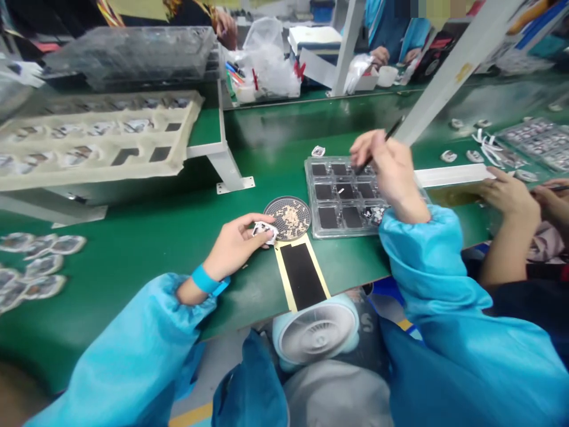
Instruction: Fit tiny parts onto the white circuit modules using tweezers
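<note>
On the green surface [146,237], the left hand [233,244] is shown with its grip clamped on a small white part [263,229], just beside a round mesh dish [288,217] of tiny pieces. A black strip [303,276] lies below the dish. Over a clear tray [311,204] of dark pockets the right hand [387,172] is held, its grip closed on a thin black tool [393,129], tip lowered to an upper pocket. The step in hand is judged to be picking at the tray; a steady tip is called for next. A co-worker's hand [507,193] is seen at far right.
</note>
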### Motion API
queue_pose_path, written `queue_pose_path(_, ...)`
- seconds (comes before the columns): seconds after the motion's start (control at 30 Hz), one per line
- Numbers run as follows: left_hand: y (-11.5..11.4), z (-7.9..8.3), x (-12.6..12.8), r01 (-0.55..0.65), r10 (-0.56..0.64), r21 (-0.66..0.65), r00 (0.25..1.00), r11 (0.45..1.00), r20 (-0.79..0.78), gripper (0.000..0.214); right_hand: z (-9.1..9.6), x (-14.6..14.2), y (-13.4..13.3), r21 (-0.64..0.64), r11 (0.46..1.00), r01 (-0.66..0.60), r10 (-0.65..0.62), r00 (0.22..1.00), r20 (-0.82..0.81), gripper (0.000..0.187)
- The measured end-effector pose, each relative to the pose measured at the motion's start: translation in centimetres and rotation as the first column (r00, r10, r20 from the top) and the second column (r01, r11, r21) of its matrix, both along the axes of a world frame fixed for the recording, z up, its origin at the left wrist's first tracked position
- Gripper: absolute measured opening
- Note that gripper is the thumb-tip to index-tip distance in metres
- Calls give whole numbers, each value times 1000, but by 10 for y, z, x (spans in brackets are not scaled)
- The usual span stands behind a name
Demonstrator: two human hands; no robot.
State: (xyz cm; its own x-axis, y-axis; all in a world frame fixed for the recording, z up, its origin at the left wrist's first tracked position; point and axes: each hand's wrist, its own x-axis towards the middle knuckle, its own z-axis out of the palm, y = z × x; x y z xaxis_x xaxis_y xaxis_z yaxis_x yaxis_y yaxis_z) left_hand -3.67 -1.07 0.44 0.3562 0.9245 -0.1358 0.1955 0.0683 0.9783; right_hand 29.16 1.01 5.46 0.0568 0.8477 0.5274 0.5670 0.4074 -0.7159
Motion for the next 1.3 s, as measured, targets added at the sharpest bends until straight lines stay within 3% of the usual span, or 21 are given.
queue_pose_path(0.07, 1, 0, 0, -3, 3, -27, 999, 1000, 33, 44, 5, 36, 8, 28, 979, 204, -206, 964, 170, 53)
queue_pose_path(0.13, 3, -1, -1, 7, -5, -52, 999, 999, 50, 45, 5, 68, 16, -90, 910, 406, -345, 857, 382, 44)
queue_pose_path(0.2, 4, -3, -1, 19, -17, -54, 999, 998, 36, 47, 0, 91, 25, -293, 806, 514, -268, 758, 594, 28)
queue_pose_path(0.3, 6, -4, -2, 18, -18, -29, 1000, 999, -3, 48, -12, 110, 38, -430, 726, 536, -162, 742, 650, 28)
queue_pose_path(0.4, 8, -4, -3, 14, -14, -22, 1000, 1000, -11, 45, -20, 118, 46, -447, 726, 523, -144, 752, 644, 21)
queue_pose_path(0.53, 13, -1, -9, -21, 20, -24, 999, 999, -27, 43, -15, 120, 43, -353, 788, 504, -249, 786, 566, 18)
queue_pose_path(0.63, 18, 9, -11, -67, 66, -9, 997, 998, -42, 43, 1, 102, 28, -308, 868, 389, -225, 862, 454, 21)
queue_pose_path(0.77, 22, 20, 6, -105, 106, -26, 994, 994, 14, 43, 21, 36, 9, -355, 933, 58, -7, 990, 143, 24)
queue_pose_path(0.9, 19, 14, 29, -156, 163, -46, 956, 987, 242, 42, 21, -38, 0, -375, 903, -210, 177, 977, -119, 31)
queue_pose_path(1.0, 17, 2, 33, -183, 188, -55, 876, 982, 443, 34, 11, -71, -4, -350, 853, -388, 309, 914, -262, 33)
queue_pose_path(1.13, 14, -6, 24, -152, 139, -23, 826, 988, 546, 29, -6, -83, -14, -420, 770, -480, 337, 865, -371, 31)
queue_pose_path(1.3, 7, -7, 19, -124, 57, 96, 854, 988, 517, 34, -19, -87, -23, -445, 739, -506, 307, 840, -447, 35)
